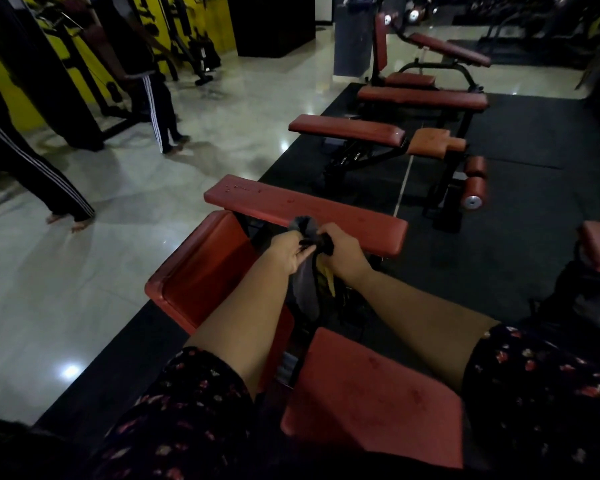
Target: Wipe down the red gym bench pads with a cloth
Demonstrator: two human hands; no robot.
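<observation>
left hand [289, 252] and right hand [345, 252] each pinch the grey cloth [305, 292], apparently bunched, at 12 o'clock from the near red pad [371, 393]; folding it flat should wipe more evenly.

A single wide-angle camera, worn on the person's head, looks forward and steeply down along both forearms. It sits close above the left hand [288, 252] and right hand [343, 252], which grip a cloth [307, 292] at frame centre. The nearest red seat pad [371, 393] fills the lower edge just beneath the lens. The flat bench pad [305, 209] lies crosswise just beyond the hands. Further benches [421, 98] recede to the upper right on a black mat [516, 133], with pale tiled floor [101, 271] curving away at left.
</observation>
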